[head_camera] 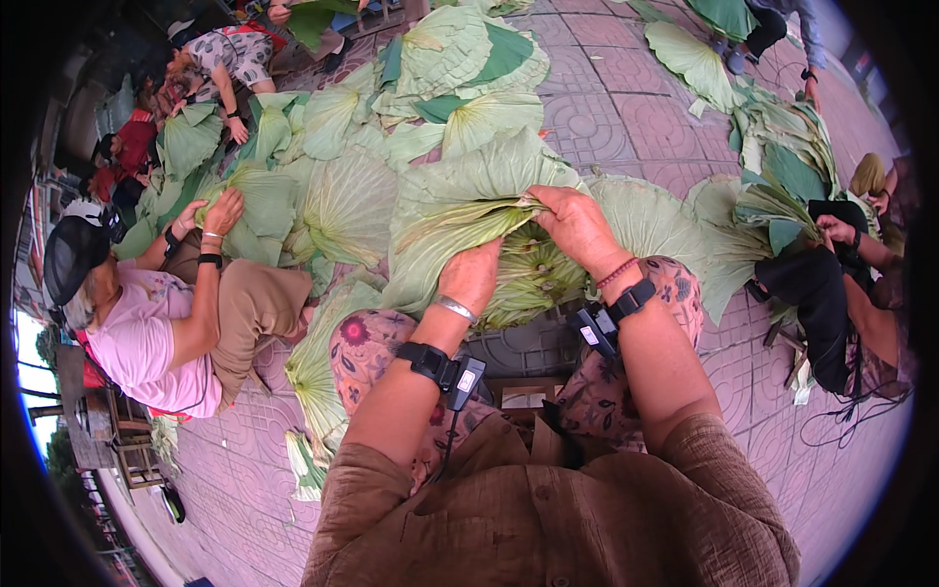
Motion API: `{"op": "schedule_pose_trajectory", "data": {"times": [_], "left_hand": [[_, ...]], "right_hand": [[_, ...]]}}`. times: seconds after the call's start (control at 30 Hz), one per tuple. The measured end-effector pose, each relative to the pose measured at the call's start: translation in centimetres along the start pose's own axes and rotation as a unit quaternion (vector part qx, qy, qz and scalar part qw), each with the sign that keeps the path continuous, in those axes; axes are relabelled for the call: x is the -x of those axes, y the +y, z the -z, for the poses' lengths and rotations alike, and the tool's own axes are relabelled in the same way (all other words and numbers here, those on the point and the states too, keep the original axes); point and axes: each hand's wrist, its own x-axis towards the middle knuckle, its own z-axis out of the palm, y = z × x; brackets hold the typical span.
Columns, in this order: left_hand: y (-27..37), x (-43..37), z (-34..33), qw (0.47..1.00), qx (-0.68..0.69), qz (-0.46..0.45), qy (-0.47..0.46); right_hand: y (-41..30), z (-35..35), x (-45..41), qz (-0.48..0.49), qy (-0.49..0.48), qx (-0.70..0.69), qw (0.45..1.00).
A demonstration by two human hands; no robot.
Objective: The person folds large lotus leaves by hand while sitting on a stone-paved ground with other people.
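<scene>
My right hand (576, 220) pinches the gathered edge of a large pale green lotus leaf (469, 191), fingers closed on its folds. Lower and to the left, my left hand (473, 275) is at the leaf's underside, its fingers partly hidden by the folds, so its grip is not plain. The leaf fans out to the left and away from me. Beneath my hands, between my knees, lies a stack of folded lotus leaves (532, 282) with their gathered ends showing.
More lotus leaves (348, 202) spread over the paving (601, 121) ahead and to the left. A person in a pink shirt (139, 330) sits at left, handling leaves. Other people sit or bend at upper left, upper right and right. A leaf pile (785, 132) stands at upper right.
</scene>
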Motion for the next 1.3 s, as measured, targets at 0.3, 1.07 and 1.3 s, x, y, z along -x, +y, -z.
{"op": "schedule_pose_trajectory", "data": {"times": [0.3, 1.07, 1.3], "left_hand": [[1.1, 0.9, 1.9, 0.998, -0.015, 0.016, 0.056], [0.5, 1.2, 2.8, 0.991, 0.049, 0.057, 0.109], [1.7, 1.5, 3.5, 0.99, 0.075, 0.066, 0.096]], "right_hand": [[-0.3, 0.7, 0.2, -0.052, -0.052, -0.132, 0.989], [-2.2, 0.6, 1.1, 0.008, -0.123, 0.045, 0.991], [-2.2, -0.1, 0.5, 0.008, -0.067, 0.071, 0.995]]}}
